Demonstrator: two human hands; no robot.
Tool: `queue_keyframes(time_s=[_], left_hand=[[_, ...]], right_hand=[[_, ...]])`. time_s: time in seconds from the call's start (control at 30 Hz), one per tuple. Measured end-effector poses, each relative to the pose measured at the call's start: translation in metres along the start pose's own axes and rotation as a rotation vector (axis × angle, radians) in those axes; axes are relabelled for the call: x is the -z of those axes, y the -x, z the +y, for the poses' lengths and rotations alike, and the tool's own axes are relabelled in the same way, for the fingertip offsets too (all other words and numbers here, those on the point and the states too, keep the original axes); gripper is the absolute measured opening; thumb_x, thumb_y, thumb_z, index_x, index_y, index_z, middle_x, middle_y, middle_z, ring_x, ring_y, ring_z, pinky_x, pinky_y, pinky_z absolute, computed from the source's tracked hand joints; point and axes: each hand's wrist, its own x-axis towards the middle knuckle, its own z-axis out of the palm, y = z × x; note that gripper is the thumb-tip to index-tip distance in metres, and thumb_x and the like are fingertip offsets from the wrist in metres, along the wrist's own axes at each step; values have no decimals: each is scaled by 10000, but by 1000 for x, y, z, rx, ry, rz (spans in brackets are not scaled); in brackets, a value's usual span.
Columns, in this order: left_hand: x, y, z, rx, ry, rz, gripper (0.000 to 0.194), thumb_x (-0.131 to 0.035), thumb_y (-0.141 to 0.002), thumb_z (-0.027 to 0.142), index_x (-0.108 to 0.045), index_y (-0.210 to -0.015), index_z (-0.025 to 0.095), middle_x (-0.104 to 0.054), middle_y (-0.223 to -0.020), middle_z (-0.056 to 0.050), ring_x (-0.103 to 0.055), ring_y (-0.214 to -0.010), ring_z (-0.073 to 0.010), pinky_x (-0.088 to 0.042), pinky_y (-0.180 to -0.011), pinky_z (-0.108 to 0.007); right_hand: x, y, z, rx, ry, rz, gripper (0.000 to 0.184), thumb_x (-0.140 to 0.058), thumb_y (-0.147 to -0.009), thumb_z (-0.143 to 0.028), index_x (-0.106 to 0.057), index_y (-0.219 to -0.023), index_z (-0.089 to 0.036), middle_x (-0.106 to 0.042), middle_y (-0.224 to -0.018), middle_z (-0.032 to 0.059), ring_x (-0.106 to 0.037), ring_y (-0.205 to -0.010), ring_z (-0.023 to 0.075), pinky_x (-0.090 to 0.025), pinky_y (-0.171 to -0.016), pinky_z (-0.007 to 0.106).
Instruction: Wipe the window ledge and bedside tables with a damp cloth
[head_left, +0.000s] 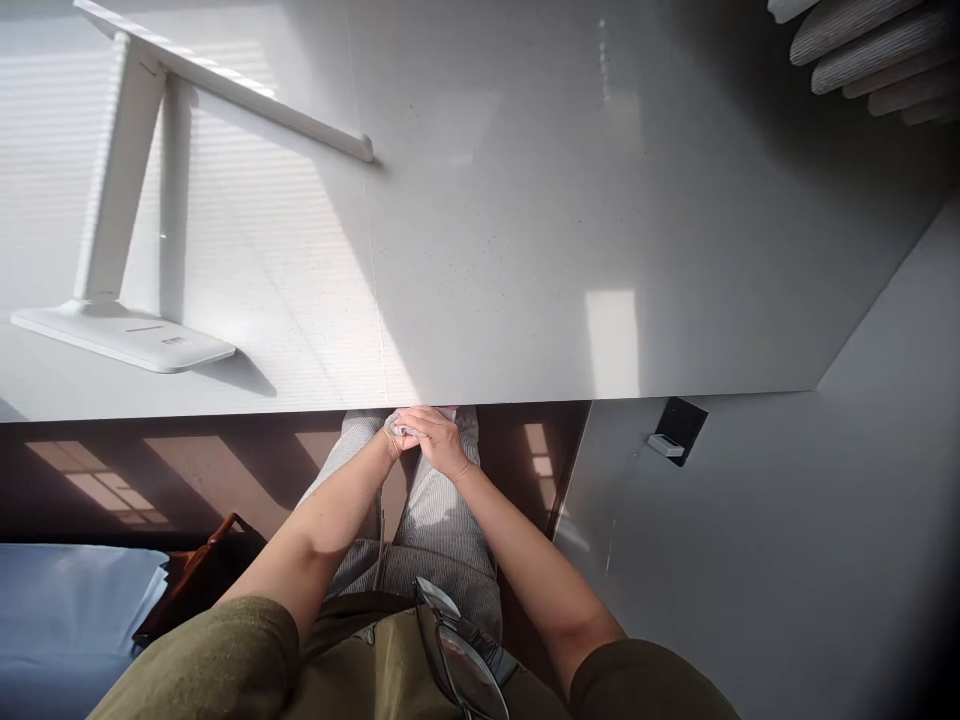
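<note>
Fingers of a seated person's right hand (439,440) curl tightly together, pinching a crumpled white-and-pink wad (401,431) of cloth or tissue just below the front edge of a white speckled desk (510,220). The left hand (391,438) meets the right around the wad; its fingers are hidden, so their state cannot be told. Both hands hover over striped trousers (435,510), below the desk edge. Nearer the person than the desk, eyeglasses (457,660) hang at an olive shirt (210,660). A brown leather bag (199,580) and a blue sheet (67,620) lie further below the desk, at left. A white desk lamp (120,200) stands on the desk, well apart from the hands, in slatted sunlight.
</note>
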Motion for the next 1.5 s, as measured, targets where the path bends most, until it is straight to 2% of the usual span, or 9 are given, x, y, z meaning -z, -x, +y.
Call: queue_keyframes(time_s=[0.2, 0.37, 0.6, 0.7, 0.8, 0.93, 1.1, 1.33, 1.5], left_hand=[[6, 52, 25, 119, -72, -204, 369, -362, -905, 167, -661, -1047, 2, -735, -872, -167, -719, -828, -218, -541, -832, -335], [-23, 127, 35, 30, -167, -549, 409, -349, -930, 203, -619, -1138, -25, -728, -1010, -203, -698, -1010, -226, -496, -943, -338], [-73, 217, -22, -320, -5, -712, 502, -337, -936, 233, -497, -1326, -38, -691, -1168, -198, -662, -1100, -210, -424, -1048, -345], [-72, 245, -57, -467, 154, -732, 544, -337, -931, 235, -439, -1392, -35, -693, -1170, -191, -656, -1113, -215, -413, -1058, -343], [-50, 270, -88, -589, 313, -762, 556, -349, -921, 222, -427, -1415, -22, -689, -1185, -189, -652, -1126, -218, -415, -1048, -334], [8, 302, -125, -748, 518, -836, 530, -363, -910, 206, -489, -1370, -25, -699, -1157, -196, -670, -1088, -231, -421, -1025, -346], [122, 347, -177, -1090, 830, -835, 513, -375, -912, 210, -514, -1352, -13, -706, -1142, -191, -671, -1086, -233, -374, -1074, -359], [323, 399, -289, -1445, 1299, -655, 456, -364, -928, 210, -578, -1281, 16, -731, -1087, -155, -686, -1043, -209, -370, -1100, -355], [446, 427, -369, -1578, 1580, -549, 459, -376, -930, 216, -561, -1299, 16, -726, -1101, -160, -680, -1067, -212, -409, -1070, -346]], right_hand=[[-3, 6, -62, -447, -485, 164, 237, -707, -741, -162, -748, -950, -266, -755, -896, -17, -688, -828, 136, -551, -836, 285], [22, 2, -143, -527, -947, 314, 249, -826, -684, -251, -719, -906, -287, -750, -875, -40, -688, -799, 107, -572, -814, 258], [70, 10, -244, -529, -984, 30, 142, -754, -782, -243, -703, -893, -314, -754, -940, -63, -695, -881, 90, -572, -866, 244], [76, 15, -268, -491, -886, -151, 144, -753, -787, -280, -697, -913, -322, -749, -961, -72, -697, -930, 101, -564, -921, 281], [62, 22, -289, -469, -765, -314, 176, -756, -788, -335, -684, -947, -317, -744, -960, -61, -700, -938, 120, -563, -943, 325], [6, 44, -318, -556, -651, -481, 199, -787, -758, -329, -668, -913, -288, -737, -893, -58, -702, -830, 103, -594, -840, 264], [-116, 102, -345, -812, -513, -787, 278, -842, -681, -242, -675, -900, -278, -741, -904, -49, -699, -796, 111, -602, -829, 293], [-320, 260, -331, -936, -229, -1167, 317, -841, -663, -194, -693, -931, -278, -747, -884, -46, -701, -765, 103, -611, -774, 258], [-439, 377, -313, -954, -44, -1369, 246, -790, -724, -188, -702, -941, -263, -744, -860, -40, -701, -727, 102, -620, -736, 238]])
